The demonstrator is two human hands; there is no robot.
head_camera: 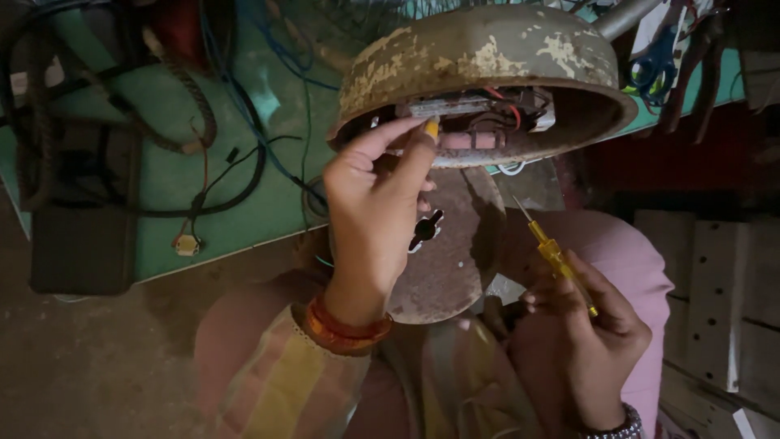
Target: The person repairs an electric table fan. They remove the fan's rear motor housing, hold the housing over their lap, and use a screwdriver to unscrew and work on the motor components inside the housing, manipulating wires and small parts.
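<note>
Two hands are at work under a worn, paint-flaked round metal housing [487, 61] that tilts toward you at the far centre, its open underside showing red and black wires [508, 110]; your left hand [378, 199] reaches up to the housing's near rim, its fingers [414, 154] pinched on a small yellow piece [431, 128] right at the opening; your right hand [589, 341] sits near and to the right, over your lap, its fingers clenched around a yellow-handled screwdriver [556, 260] whose thin metal tip points up and left toward the housing without touching it; a rusty round plate [455, 260] with a dark keyhole-shaped slot lies between the two hands, just below the housing; an orange-red bangle [345, 329] circles your left wrist; to the far left, a green desk [162, 179] carries tangled black cables [236, 183]; blue-handled scissors [656, 69] lie at the far right beside the housing.
</note>
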